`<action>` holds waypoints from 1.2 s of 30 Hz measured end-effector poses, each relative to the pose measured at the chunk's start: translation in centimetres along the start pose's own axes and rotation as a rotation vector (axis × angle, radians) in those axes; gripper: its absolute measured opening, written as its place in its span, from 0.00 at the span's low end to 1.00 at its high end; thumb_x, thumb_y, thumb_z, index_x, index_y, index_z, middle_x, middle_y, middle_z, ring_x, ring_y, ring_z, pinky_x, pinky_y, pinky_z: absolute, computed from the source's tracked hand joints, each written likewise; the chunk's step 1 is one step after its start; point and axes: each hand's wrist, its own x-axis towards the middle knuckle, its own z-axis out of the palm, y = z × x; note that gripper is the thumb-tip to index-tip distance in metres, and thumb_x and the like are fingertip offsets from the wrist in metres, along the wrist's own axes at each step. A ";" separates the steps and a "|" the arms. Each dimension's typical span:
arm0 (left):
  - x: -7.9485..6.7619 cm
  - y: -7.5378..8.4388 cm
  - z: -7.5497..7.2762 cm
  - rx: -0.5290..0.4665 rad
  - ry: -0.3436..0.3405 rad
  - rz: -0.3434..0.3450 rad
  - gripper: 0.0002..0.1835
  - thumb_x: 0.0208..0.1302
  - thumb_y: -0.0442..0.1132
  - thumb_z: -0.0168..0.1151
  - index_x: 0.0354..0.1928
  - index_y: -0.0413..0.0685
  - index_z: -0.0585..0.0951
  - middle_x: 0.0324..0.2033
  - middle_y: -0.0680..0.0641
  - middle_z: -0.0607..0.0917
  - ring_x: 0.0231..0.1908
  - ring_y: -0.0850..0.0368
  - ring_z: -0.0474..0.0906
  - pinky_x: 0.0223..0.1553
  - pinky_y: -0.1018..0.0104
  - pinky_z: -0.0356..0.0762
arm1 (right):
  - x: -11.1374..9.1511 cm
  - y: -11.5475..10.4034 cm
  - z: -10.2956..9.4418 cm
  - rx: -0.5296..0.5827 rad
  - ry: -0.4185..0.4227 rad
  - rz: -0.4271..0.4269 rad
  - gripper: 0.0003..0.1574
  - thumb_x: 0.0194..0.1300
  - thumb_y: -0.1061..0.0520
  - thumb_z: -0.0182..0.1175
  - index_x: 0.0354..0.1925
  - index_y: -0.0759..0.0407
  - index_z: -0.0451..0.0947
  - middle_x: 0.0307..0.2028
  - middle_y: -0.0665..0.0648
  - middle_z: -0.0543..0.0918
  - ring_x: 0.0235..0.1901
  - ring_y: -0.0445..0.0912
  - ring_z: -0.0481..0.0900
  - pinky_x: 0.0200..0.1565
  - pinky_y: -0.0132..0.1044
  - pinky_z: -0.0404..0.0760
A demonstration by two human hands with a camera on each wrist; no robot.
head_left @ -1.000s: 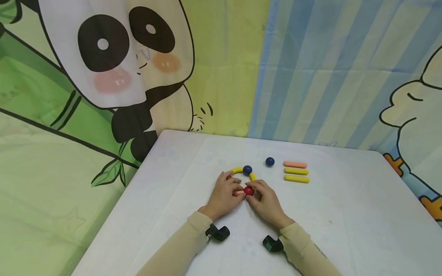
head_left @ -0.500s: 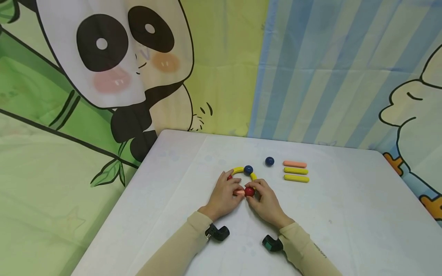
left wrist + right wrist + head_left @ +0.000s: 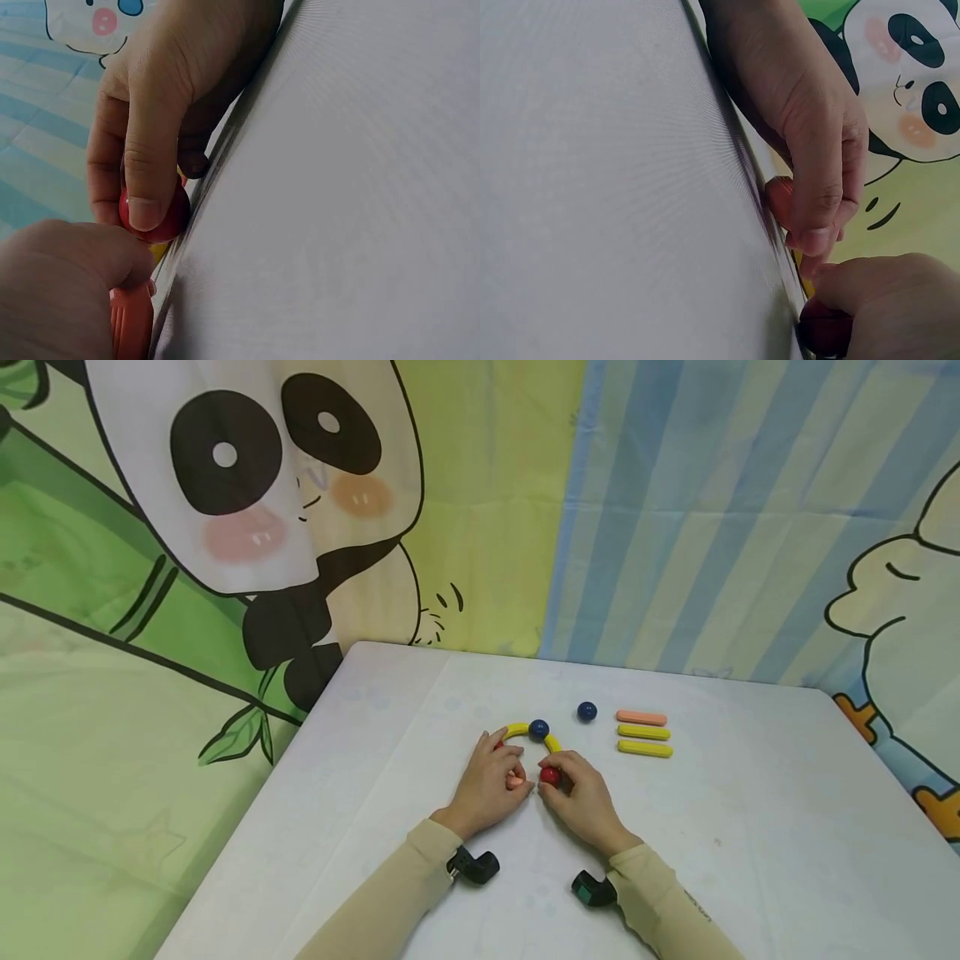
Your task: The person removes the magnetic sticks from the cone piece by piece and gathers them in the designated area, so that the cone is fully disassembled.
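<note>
My left hand [image 3: 504,774] pinches a short orange stick [image 3: 516,782] low on the white table [image 3: 750,827]. My right hand [image 3: 564,772] pinches a red ball [image 3: 550,775] just right of the stick's end, with a small gap between them. In the left wrist view the red ball [image 3: 161,217] sits under a thumb, above the orange stick [image 3: 132,324]. In the right wrist view the orange stick [image 3: 780,199] and red ball [image 3: 825,330] also appear apart. Just beyond the hands lies a yellow arc [image 3: 517,729] with a blue ball [image 3: 538,729] at its top and a red ball [image 3: 497,745] at its left end.
A loose blue ball [image 3: 587,712] lies right of the arc. Further right lie three straight sticks side by side: orange [image 3: 641,717], yellow [image 3: 643,732], yellow [image 3: 645,748]. A printed cloth backdrop [image 3: 487,510] hangs behind the table. Black wrist cameras [image 3: 474,866] sit at both cuffs.
The red ball touched the orange stick's end before. My right hand has drawn it slightly right, so a small gap shows. The left hand has barely moved.
</note>
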 end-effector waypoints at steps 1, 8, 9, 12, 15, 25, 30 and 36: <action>0.0 0.0 0.0 -0.001 -0.002 0.002 0.05 0.52 0.39 0.68 0.25 0.52 0.80 0.52 0.46 0.83 0.70 0.44 0.61 0.71 0.43 0.48 | 0.0 0.0 0.0 -0.005 0.017 0.002 0.19 0.52 0.64 0.72 0.44 0.55 0.81 0.45 0.51 0.80 0.39 0.42 0.77 0.38 0.33 0.75; 0.1 -0.3 0.1 -0.002 0.011 -0.077 0.17 0.45 0.26 0.60 0.39 0.48 0.79 0.62 0.40 0.74 0.72 0.40 0.53 0.71 0.44 0.48 | 0.1 0.5 -0.2 -0.064 0.114 0.125 0.11 0.55 0.60 0.72 0.37 0.54 0.82 0.47 0.55 0.79 0.44 0.47 0.77 0.42 0.40 0.77; 0.1 -0.3 0.1 -0.001 0.033 -0.102 0.18 0.45 0.26 0.60 0.41 0.47 0.79 0.63 0.39 0.72 0.72 0.40 0.54 0.71 0.46 0.50 | 0.1 0.6 -0.3 -0.066 0.126 0.145 0.10 0.55 0.60 0.72 0.37 0.55 0.82 0.48 0.56 0.78 0.45 0.49 0.78 0.45 0.43 0.77; 0.1 -0.4 0.0 -0.006 0.118 -0.190 0.21 0.44 0.23 0.60 0.45 0.43 0.78 0.65 0.38 0.69 0.70 0.41 0.58 0.70 0.49 0.56 | 0.2 0.7 -0.5 -0.074 0.163 0.199 0.10 0.55 0.61 0.71 0.37 0.57 0.82 0.49 0.58 0.78 0.50 0.53 0.77 0.51 0.49 0.75; 0.1 -0.4 -0.2 -0.004 0.189 -0.288 0.24 0.44 0.22 0.58 0.48 0.41 0.76 0.64 0.37 0.69 0.65 0.41 0.63 0.66 0.49 0.62 | 0.3 0.9 -0.7 -0.081 0.188 0.239 0.13 0.55 0.62 0.71 0.40 0.60 0.81 0.49 0.60 0.77 0.51 0.55 0.77 0.52 0.51 0.74; 0.1 -0.5 -0.5 -0.058 0.267 -0.402 0.31 0.47 0.15 0.51 0.57 0.40 0.73 0.51 0.42 0.79 0.46 0.49 0.79 0.50 0.57 0.77 | 0.3 1.3 -1.2 -0.133 0.153 0.375 0.26 0.59 0.59 0.67 0.56 0.59 0.77 0.56 0.62 0.79 0.57 0.58 0.75 0.57 0.53 0.71; 0.2 -0.8 -0.6 0.057 0.321 -0.325 0.28 0.46 0.15 0.54 0.51 0.42 0.77 0.50 0.44 0.79 0.51 0.46 0.75 0.60 0.51 0.69 | 0.4 1.2 -1.2 -0.113 0.123 0.333 0.24 0.59 0.59 0.67 0.55 0.59 0.78 0.55 0.61 0.81 0.56 0.56 0.77 0.55 0.51 0.74; 0.5 -0.4 -0.7 -0.021 0.339 -0.150 0.21 0.54 0.19 0.57 0.49 0.42 0.79 0.55 0.44 0.78 0.64 0.47 0.69 0.67 0.51 0.63 | 0.1 0.9 -0.9 -0.105 0.085 0.245 0.25 0.56 0.58 0.71 0.52 0.58 0.79 0.51 0.58 0.81 0.51 0.53 0.79 0.51 0.48 0.76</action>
